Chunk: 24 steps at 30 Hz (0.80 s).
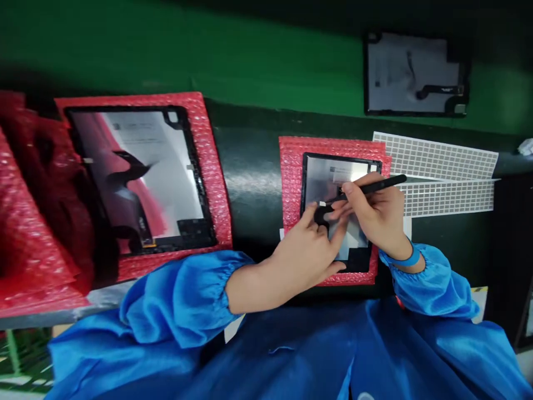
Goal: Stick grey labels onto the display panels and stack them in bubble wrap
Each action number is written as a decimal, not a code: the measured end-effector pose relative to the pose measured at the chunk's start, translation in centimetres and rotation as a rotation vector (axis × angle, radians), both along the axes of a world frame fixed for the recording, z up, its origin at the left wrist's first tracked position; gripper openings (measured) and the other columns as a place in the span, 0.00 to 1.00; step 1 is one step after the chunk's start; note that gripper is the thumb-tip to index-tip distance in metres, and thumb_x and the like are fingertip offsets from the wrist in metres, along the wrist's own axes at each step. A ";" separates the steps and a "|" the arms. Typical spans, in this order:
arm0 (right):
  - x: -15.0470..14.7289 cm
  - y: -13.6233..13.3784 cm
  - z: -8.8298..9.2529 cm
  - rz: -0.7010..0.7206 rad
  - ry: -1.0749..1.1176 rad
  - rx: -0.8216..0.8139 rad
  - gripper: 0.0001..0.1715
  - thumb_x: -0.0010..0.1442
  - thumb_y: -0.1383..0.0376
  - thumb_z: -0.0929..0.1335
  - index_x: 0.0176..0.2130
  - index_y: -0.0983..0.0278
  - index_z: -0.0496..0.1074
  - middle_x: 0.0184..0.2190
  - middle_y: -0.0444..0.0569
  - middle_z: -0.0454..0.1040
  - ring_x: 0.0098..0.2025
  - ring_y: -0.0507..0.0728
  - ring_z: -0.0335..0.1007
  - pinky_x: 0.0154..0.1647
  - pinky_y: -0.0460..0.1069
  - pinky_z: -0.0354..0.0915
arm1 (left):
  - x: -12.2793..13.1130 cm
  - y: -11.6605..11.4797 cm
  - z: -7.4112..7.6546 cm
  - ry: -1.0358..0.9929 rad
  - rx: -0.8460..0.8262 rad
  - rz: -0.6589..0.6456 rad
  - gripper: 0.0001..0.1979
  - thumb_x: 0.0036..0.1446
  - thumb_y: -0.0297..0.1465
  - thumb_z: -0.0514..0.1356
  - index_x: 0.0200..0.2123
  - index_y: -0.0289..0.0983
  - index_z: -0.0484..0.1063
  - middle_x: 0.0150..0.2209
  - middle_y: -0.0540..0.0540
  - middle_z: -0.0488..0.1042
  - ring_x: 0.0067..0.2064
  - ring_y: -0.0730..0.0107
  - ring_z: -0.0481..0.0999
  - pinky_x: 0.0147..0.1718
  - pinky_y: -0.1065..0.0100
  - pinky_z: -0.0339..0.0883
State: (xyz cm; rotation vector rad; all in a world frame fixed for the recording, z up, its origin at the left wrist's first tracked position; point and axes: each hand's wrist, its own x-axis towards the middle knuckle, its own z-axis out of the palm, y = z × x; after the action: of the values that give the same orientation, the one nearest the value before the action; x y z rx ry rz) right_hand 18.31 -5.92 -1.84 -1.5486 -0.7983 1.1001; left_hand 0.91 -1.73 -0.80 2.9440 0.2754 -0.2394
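A tablet-sized display panel lies with its silvery back up on red bubble wrap in front of me. My left hand rests on the panel with its fingers apart, touching the back near a black flex cable. In my right hand is a slim black tool that looks like tweezers, pinched between thumb and fingers. Its tapered tip points left and down to the panel, close to my left fingertips. The exact spot under the tip is partly hidden by my fingers.
A larger display panel lies on red bubble wrap to the left, beside piled red bubble wrap. Another panel sits at the back right on the green surface. Two sheets of small grey stickers lie right.
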 end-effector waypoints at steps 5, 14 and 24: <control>-1.0 2.0 -2.0 0.017 -0.023 -0.017 0.20 0.67 0.45 0.74 0.39 0.55 0.72 0.27 0.42 0.84 0.27 0.57 0.86 0.28 0.50 0.83 | 0.5 -0.3 -0.3 0.042 -0.021 0.055 0.46 0.64 0.57 0.66 0.68 0.22 0.71 0.35 0.32 0.85 0.38 0.45 0.86 0.67 0.43 0.60; -1.2 1.4 -2.4 -0.002 -0.087 -0.037 0.16 0.69 0.47 0.74 0.42 0.56 0.74 0.30 0.43 0.85 0.29 0.58 0.87 0.28 0.50 0.84 | 0.7 0.1 -0.2 0.005 -0.092 0.097 0.42 0.57 0.57 0.71 0.60 0.28 0.77 0.33 0.38 0.85 0.32 0.50 0.84 0.66 0.43 0.62; -1.3 1.5 -2.3 0.022 -0.100 -0.042 0.18 0.68 0.46 0.74 0.42 0.57 0.74 0.29 0.44 0.85 0.30 0.58 0.87 0.28 0.49 0.83 | 0.7 1.2 0.0 0.020 -0.124 0.069 0.41 0.55 0.60 0.71 0.56 0.31 0.80 0.33 0.39 0.86 0.30 0.52 0.84 0.67 0.43 0.63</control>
State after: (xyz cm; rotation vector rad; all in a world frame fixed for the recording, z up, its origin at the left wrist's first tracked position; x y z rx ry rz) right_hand 17.05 -4.39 -4.16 -1.6433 -0.8666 1.0684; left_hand 1.65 -0.51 -0.83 2.8053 0.3503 -0.2661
